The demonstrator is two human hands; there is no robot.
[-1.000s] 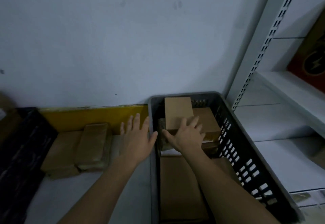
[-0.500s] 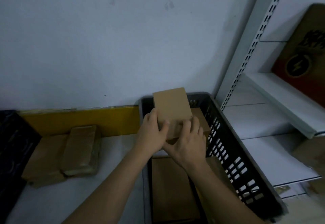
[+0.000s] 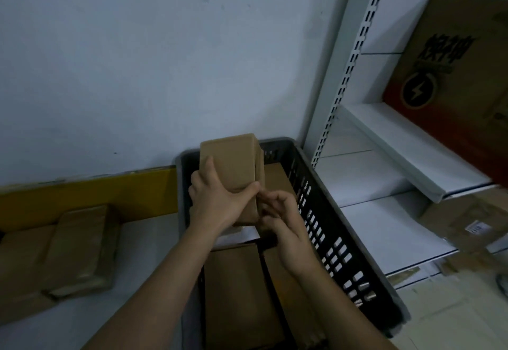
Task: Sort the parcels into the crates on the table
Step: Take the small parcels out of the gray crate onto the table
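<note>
At the bottom centre of the frame two bare forearms reach up and inward over a dark slotted crate (image 3: 341, 242), which stands on the pale bench (image 3: 143, 272) and runs from the lower middle up to the wall. Flat cardboard parcels (image 3: 233, 289) lie in the near part of the crate, under the arms.

Just above the middle of the frame, the left hand (image 3: 217, 204) grasps a small brown parcel (image 3: 233, 168), held above the far end of the crate. Its fingers (image 3: 209, 165) wrap the parcel's left edge and its thumb presses across the lower front face. The parcel stands roughly on end, its broad face turned toward the camera, the top edge reaching above the crate's far rim.

The right hand (image 3: 280, 212) sits just beside the parcel's lower right corner. Its fingers are curled, with the tips at the parcel's right edge; whether they actually pinch it cannot be told.

Behind the held parcel, another brown box (image 3: 275, 182) rests inside the crate at its far end.

At the lower left, two wrapped brown packages (image 3: 79, 242) lie on the bench, one partly stacked on the other, in front of a yellow board (image 3: 90, 198) along the wall.

On the right side, a white shelving unit (image 3: 390, 140) with a perforated upright stands beside the crate. A large printed carton (image 3: 461, 74) with a lightning mark rests on its shelf at the upper right.
</note>
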